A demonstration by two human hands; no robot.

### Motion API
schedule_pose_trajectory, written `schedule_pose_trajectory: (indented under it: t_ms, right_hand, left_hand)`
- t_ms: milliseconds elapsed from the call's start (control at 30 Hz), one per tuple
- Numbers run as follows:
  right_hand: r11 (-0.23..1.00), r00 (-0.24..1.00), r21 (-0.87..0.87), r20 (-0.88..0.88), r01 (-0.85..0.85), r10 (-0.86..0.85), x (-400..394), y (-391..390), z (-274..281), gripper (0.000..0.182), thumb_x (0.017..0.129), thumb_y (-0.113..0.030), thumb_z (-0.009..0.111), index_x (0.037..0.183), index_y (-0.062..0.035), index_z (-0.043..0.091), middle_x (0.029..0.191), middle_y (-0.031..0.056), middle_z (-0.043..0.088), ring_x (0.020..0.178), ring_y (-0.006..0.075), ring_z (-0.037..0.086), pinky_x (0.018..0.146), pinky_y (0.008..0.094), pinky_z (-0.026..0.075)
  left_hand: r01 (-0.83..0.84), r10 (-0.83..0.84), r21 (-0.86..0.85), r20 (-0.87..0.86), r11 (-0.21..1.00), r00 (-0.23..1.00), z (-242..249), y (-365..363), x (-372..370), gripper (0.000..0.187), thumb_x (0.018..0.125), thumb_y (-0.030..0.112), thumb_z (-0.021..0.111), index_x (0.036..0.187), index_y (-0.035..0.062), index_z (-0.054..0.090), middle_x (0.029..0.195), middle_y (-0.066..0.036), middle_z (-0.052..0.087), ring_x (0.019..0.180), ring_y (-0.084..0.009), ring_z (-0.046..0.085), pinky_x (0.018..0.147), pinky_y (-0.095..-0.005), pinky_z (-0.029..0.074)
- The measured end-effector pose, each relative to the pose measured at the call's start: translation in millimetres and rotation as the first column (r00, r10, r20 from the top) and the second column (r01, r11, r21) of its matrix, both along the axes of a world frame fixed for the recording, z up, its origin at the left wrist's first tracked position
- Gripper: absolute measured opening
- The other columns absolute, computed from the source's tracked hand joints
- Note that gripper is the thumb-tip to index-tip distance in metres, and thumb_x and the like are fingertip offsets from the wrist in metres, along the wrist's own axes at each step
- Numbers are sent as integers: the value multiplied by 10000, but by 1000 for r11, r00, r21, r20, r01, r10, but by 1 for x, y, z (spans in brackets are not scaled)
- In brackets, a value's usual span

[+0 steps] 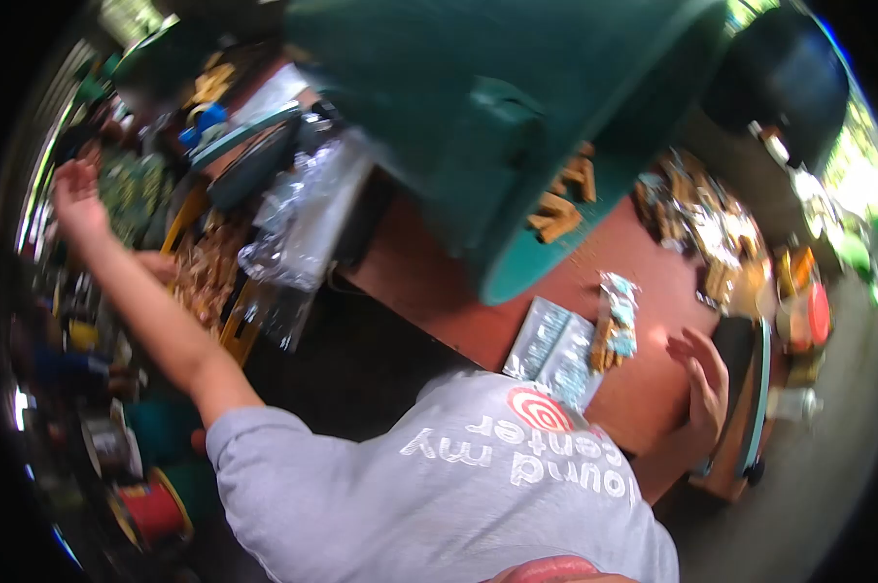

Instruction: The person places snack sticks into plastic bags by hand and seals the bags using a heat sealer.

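Note:
My left hand (pixel 81 199) is stretched out to the far left, blurred, with its fingers loosely apart and nothing visible in it. My right hand (pixel 706 374) is open over the right side of the red table (pixel 410 267), its fingers spread. Near it lies a clear packet of brown sticks (pixel 616 316), beside flat printed plastic bags (pixel 553 348). A large green tub (pixel 439 126) stands tilted above the table, with loose brown sticks (pixel 560 209) on its lower edge.
Many filled packets (pixel 696 214) lie at the right. Clear plastic bags (pixel 308 209) and a pile of sticks (pixel 206 272) are at the left. Another person's hand (pixel 155 264) seems to show beside that pile. A red spool (pixel 155 507) is at lower left, and a lidded container (pixel 803 313) at far right.

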State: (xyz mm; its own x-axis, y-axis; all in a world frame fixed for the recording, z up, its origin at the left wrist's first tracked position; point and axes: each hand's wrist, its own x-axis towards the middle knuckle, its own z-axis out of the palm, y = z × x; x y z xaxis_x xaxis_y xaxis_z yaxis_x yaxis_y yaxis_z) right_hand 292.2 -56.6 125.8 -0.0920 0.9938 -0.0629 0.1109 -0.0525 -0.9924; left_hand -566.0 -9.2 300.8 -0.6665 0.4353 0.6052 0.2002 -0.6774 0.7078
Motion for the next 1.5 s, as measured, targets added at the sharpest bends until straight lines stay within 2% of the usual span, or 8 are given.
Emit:
schedule_pose_trajectory:
  t_ms: [100,133,233,300,433,633,833,1500]
  right_hand:
    - [998,991,-56,122,-41,48,-11,13,2,365,886,-151,554,1200,30,513,1077,133,616,1033,188,562,918,310,420]
    - [997,998,-64,45,-34,37,-14,17,-9,340,896,-112,544,1203,32,509,1072,115,617,1023,167,561,907,292,425]
    - [997,996,-73,89,-23,30,-13,29,-48,321,899,-134,562,1179,20,534,1062,105,622,1003,148,567,861,274,454]
    - [994,993,-105,119,2,11,-16,37,-69,315,894,-146,571,1165,14,551,1084,114,624,1002,155,575,845,281,466]
    - [955,841,279,487,105,-235,-14,56,-118,320,855,-171,595,1110,22,578,991,167,630,925,218,620,811,304,479]
    - [966,787,-52,592,252,-173,-1,30,-98,256,832,-183,605,994,13,575,895,148,617,799,214,609,714,326,487]
    - [976,873,-110,473,188,-115,-11,-21,-109,373,678,-83,755,938,-15,496,814,112,595,759,203,599,667,324,482]
    - [892,740,389,527,229,-419,-45,2,-139,183,720,-60,675,876,-67,580,806,36,583,705,178,595,688,315,408]
  left_hand:
    - [703,-706,-99,-210,704,677,13,-20,119,552,893,359,465,1281,-29,409,1338,-187,430,1227,-374,410,1084,-505,228]
    - [606,-611,-121,-300,786,733,-2,-32,175,574,871,437,473,1223,-15,442,1305,-179,455,1209,-367,422,1076,-487,225]
    - [736,-747,-582,-645,344,-161,-26,-17,341,398,751,398,713,978,93,596,938,-78,639,896,-256,619,891,-425,438]
    - [528,-743,-838,-441,139,-504,-40,-21,412,385,828,255,645,1153,59,584,978,-97,649,880,-248,628,857,-368,468]
    - [515,-709,-810,-186,-282,-680,-117,-11,502,365,826,156,615,1173,53,572,1042,-130,619,911,-290,603,780,-372,476]
    - [550,-924,-795,-369,257,-101,-219,1,592,329,755,32,650,1079,50,601,1055,-122,618,999,-311,574,879,-375,446]
    - [385,-713,-693,-691,609,-117,-275,18,620,551,700,14,664,1223,110,518,1298,-83,486,1243,-279,412,1031,-451,325]
    - [586,-716,-535,-688,609,116,-319,54,636,131,704,6,680,831,22,650,911,-110,664,947,-264,623,825,-347,504]
